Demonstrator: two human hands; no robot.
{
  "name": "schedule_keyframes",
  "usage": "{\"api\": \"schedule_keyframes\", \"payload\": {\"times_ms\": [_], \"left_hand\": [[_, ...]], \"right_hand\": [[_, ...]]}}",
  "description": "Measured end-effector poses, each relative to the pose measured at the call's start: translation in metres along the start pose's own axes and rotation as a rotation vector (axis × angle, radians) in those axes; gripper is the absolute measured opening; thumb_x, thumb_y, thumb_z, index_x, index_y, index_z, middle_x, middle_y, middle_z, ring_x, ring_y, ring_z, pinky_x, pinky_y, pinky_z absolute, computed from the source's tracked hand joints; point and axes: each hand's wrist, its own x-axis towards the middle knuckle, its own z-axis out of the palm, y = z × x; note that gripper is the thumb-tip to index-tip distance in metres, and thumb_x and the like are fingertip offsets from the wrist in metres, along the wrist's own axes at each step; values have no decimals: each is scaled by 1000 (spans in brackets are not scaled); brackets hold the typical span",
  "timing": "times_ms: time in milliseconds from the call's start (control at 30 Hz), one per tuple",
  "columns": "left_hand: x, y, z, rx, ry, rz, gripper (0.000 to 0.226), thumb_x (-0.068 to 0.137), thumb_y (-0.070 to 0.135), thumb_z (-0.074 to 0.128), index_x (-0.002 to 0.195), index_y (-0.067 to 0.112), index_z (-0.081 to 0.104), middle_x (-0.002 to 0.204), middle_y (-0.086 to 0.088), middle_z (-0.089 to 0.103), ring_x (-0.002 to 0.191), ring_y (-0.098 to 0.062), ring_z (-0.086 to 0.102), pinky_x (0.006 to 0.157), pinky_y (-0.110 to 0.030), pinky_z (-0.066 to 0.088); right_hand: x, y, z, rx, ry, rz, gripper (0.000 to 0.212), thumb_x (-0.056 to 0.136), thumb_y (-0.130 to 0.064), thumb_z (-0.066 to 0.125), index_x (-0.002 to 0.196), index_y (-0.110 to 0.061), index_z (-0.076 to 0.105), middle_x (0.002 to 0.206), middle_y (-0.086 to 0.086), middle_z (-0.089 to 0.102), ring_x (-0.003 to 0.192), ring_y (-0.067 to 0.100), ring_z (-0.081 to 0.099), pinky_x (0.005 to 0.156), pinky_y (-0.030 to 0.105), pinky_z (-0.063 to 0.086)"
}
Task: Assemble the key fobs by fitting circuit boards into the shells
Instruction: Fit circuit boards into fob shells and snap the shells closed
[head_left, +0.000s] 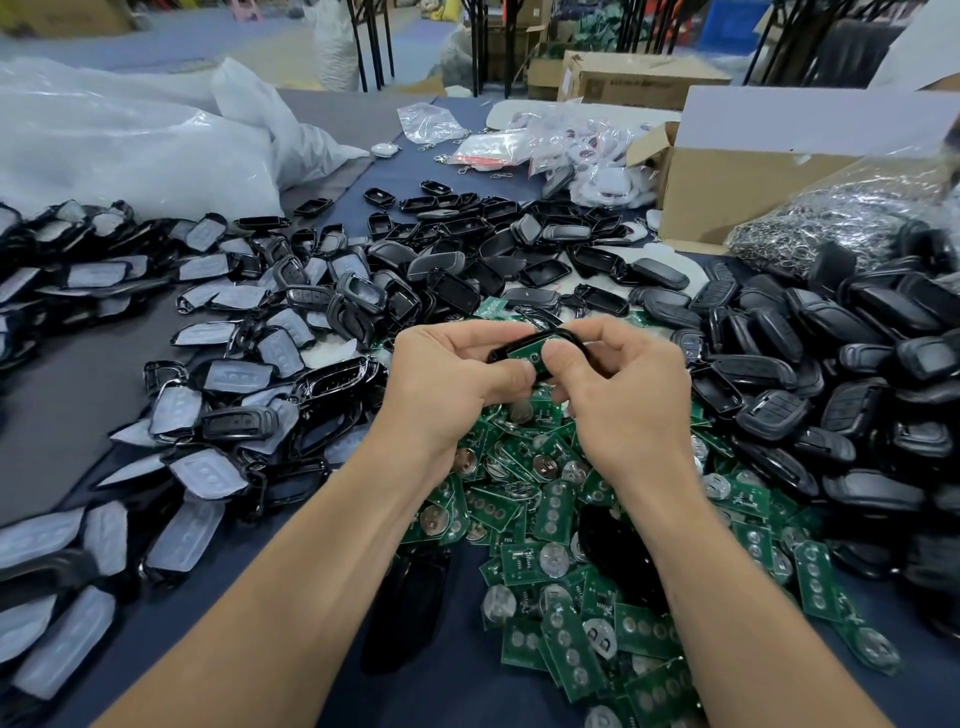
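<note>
Both hands held one black key fob shell (500, 354) with a green circuit board (523, 351) lying in it, over the middle of the counter (78, 405).

The left hand (447, 374) gripped the shell's end at nine o'clock with curled fingers. The right hand (618, 384) wrapped the end at three o'clock, its thumb pressed on the board. From the hands, a heap of loose circuit boards (561, 519) spread toward six o'clock. Black shell halves (831, 364) were piled at three o'clock, and shells with pale button pads (208, 379) lay at nine. A cardboard box (737, 187) and a bag of metal key rings (831, 218) stood at one o'clock, and white plastic bags (130, 145) at ten.
</note>
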Motion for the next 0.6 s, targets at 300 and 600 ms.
{"api": "schedule_keyframes", "payload": {"times_ms": [300,600], "left_hand": [[-1,-1,4,17,69,72,36,77,-14,81,92,20,79,87,-6,82,75,-19,79,72,-28,64],[-1,-3,5,16,62,59,38,76,-7,86,94,26,82,101,-13,81,107,-33,75,82,-34,63]], "right_hand": [[-3,-2,-2,-103,222,-2,24,85,-20,79,101,-38,76,89,-30,73,75,-2,69,68,15,53],[-9,-10,0,-245,232,-77,27,86,-22,81,110,-36,79,100,-23,68,94,13,70,88,43,60]]}}
